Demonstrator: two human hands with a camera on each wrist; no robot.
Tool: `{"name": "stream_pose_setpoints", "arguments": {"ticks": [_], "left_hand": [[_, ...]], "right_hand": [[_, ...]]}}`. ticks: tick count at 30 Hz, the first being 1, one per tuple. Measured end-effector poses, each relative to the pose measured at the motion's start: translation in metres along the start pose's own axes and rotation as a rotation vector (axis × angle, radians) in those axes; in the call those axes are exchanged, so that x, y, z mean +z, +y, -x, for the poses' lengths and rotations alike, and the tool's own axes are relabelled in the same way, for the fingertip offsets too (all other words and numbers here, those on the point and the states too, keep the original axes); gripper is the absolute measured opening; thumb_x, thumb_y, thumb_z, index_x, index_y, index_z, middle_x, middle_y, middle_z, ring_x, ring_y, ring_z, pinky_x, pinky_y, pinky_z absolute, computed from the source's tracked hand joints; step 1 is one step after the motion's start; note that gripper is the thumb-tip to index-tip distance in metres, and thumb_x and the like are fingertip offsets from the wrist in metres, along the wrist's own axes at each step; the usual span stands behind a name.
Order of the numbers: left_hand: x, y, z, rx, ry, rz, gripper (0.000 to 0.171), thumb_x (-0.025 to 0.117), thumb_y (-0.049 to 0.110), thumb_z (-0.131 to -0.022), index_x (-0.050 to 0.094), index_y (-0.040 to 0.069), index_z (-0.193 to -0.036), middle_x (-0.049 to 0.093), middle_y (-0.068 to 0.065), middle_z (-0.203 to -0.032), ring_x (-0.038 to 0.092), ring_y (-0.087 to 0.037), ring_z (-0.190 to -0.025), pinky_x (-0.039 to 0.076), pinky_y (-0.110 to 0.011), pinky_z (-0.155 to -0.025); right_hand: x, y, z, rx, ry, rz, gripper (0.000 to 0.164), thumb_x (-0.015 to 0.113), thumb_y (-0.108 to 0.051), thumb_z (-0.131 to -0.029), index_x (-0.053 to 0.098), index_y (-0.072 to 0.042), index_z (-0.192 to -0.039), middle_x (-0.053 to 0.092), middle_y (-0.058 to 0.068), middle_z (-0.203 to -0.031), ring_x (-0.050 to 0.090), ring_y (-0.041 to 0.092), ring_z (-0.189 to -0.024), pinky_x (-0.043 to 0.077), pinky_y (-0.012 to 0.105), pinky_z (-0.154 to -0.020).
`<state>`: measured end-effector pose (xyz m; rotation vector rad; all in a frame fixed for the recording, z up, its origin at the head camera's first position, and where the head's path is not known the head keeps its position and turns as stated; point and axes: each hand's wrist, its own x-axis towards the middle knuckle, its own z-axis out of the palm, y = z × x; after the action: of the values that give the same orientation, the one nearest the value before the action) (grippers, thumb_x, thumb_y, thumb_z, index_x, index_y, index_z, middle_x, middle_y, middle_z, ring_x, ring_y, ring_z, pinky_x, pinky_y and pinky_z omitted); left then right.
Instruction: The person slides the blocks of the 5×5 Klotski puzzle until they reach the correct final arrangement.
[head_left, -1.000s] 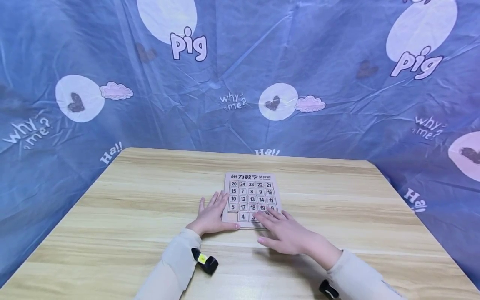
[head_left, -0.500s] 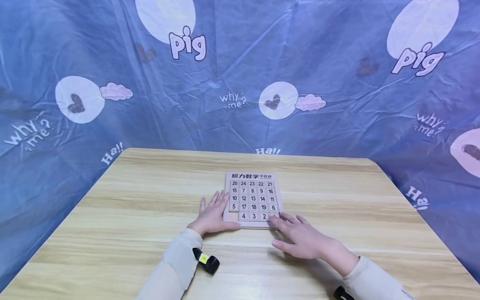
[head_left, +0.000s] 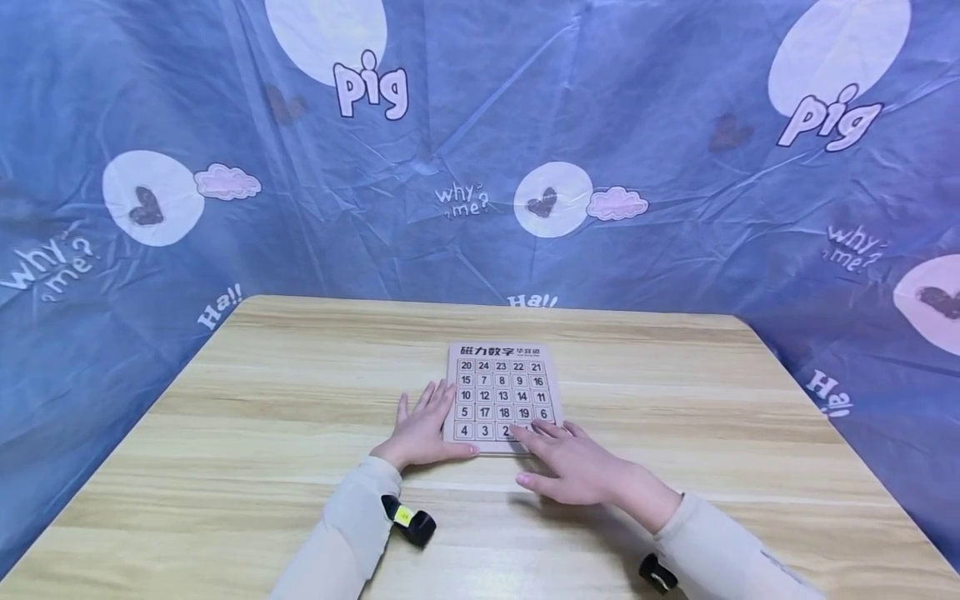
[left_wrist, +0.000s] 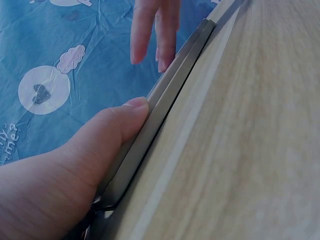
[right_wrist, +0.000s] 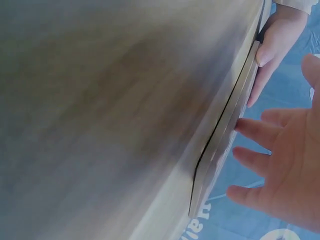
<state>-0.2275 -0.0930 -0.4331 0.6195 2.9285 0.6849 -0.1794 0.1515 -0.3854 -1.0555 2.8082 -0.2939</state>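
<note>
Number puzzle (head_left: 503,396) lies against spread left fingers (head_left: 446,402) — and partly under parted right fingers (head_left: 532,442).

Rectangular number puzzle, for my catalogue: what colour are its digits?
Black digits on pale square tiles; clearest in the head view.

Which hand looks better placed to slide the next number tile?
Probably the right hand: it reaches over the lower right of the puzzle board, beside the 2 tile. The left hand rests along the board's left side, thumb at the near edge, seemingly better for steadying.
</note>
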Motion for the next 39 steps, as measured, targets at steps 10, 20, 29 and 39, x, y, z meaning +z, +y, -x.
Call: {"name": "stream_pose_setpoints", "arguments": {"ticks": [10, 20, 29, 39], "left_hand": [[0.001, -0.002, -0.001, 0.010, 0.009, 0.005, 0.108, 0.055, 0.071, -0.059, 0.017, 0.008, -0.138, 0.012, -0.013, -0.141, 0.006, -0.027, -0.128, -0.007, -0.055, -0.095], [0.000, -0.001, -0.002, 0.014, 0.005, 0.010, 0.109, 0.055, 0.071, -0.059, 0.018, 0.007, -0.138, 0.013, -0.014, -0.141, 0.007, -0.028, -0.128, -0.007, -0.055, -0.095], [-0.001, -0.001, -0.001, -0.001, 0.000, -0.011, 0.109, 0.053, 0.072, -0.059, 0.016, 0.008, -0.138, 0.011, -0.012, -0.142, 0.004, -0.025, -0.128, -0.008, -0.053, -0.095], [-0.001, -0.001, 0.000, 0.010, 0.003, 0.001, 0.109, 0.054, 0.071, -0.059, 0.017, 0.007, -0.138, 0.012, -0.014, -0.141, 0.005, -0.027, -0.128, -0.008, -0.054, -0.095]], "right_hand": [[-0.011, 0.042, -0.044, 0.176, 0.047, -0.027, 0.068, 0.038, -0.050, -0.087, 0.023, -0.005, -0.136, 0.029, 0.012, -0.136, 0.019, 0.038, -0.123, 0.011, 0.060, -0.093], [-0.013, 0.060, -0.070, 0.296, 0.031, -0.079, 0.070, 0.037, -0.050, -0.087, 0.020, -0.004, -0.137, 0.027, 0.015, -0.136, 0.017, 0.039, -0.123, 0.010, 0.061, -0.092], [-0.007, 0.055, -0.058, 0.261, 0.045, -0.048, 0.069, 0.038, -0.049, -0.087, 0.023, -0.004, -0.136, 0.033, 0.015, -0.133, 0.022, 0.036, -0.122, 0.014, 0.060, -0.092], [-0.007, 0.043, -0.041, 0.211, 0.020, -0.019, 0.067, 0.038, -0.049, -0.087, 0.026, -0.006, -0.136, 0.033, 0.011, -0.134, 0.022, 0.036, -0.122, 0.016, 0.060, -0.092]]}}
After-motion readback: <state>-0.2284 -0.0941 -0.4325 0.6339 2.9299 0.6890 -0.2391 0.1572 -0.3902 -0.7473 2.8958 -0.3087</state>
